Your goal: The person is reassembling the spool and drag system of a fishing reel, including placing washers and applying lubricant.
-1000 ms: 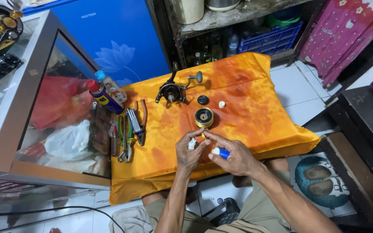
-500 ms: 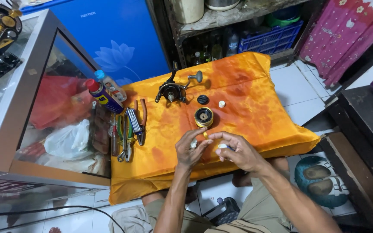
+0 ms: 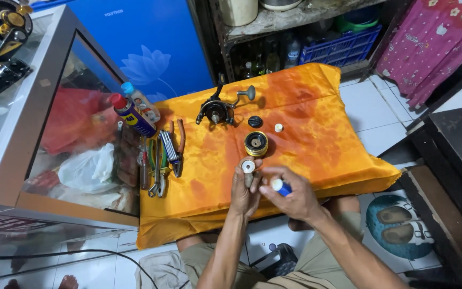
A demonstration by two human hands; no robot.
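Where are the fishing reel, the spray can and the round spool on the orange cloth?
fishing reel (image 3: 216,111), head view, on its dark body.
spray can (image 3: 132,116), head view, on its blue side.
round spool (image 3: 256,143), head view, on its top face.

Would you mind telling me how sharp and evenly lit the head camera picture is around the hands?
Head view: sharp and evenly lit, no motion blur on the left hand with its small round metal part, or the right hand with a blue-and-white tube; the orange cloth shows soft sheen; the glass cabinet carries reflections; wide-angle bending at the edges.
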